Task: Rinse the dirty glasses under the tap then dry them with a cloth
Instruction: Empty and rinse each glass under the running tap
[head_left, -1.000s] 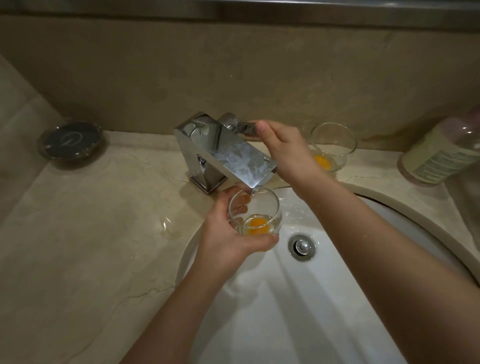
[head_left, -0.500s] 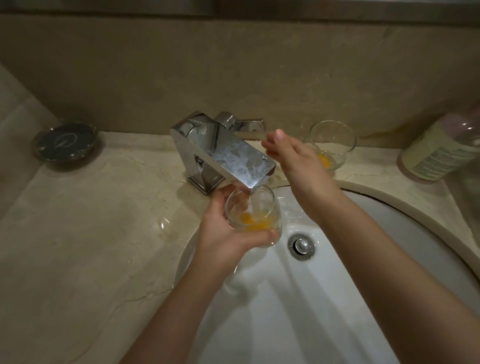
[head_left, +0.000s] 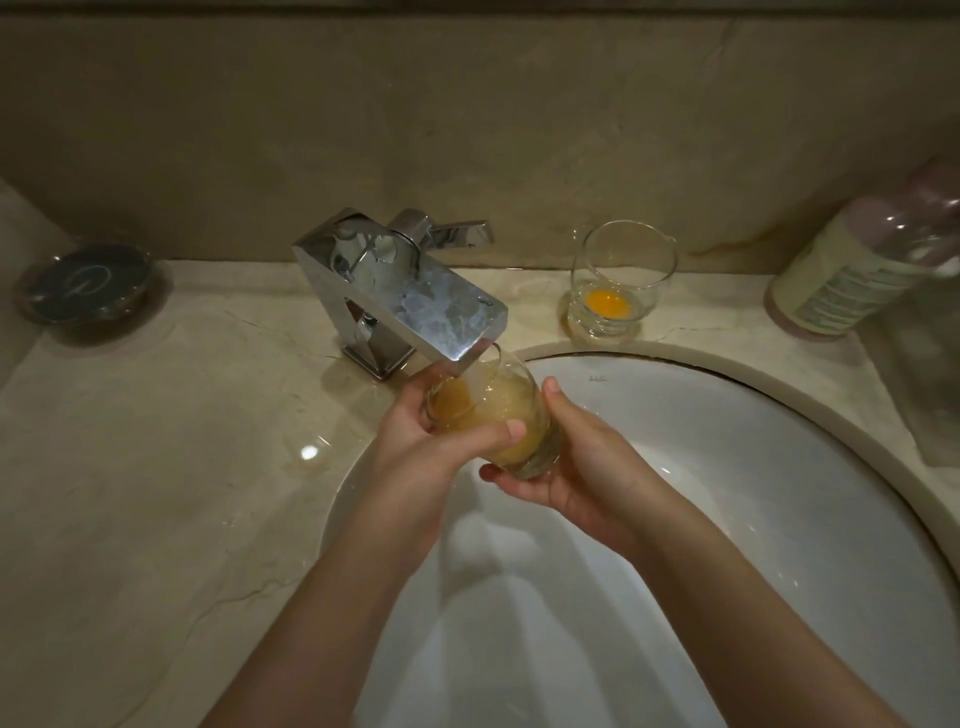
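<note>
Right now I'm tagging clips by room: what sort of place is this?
Probably a bathroom vanity: a round white basin set under a marble counter, a chrome tap, and a toiletry-like bottle.

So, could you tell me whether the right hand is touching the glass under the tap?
Touching. The head view shows the right hand cupping the glass, fingers under its base, thumb against its side.

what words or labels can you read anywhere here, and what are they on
None can be read.
Bottle, lying at the right on the counter: printed lines on its label, too blurred to read.
Sink: small dark mark on the inner rim at the back, too small to read.
Round dish at the left: a pale swirl, not lettering.
</note>
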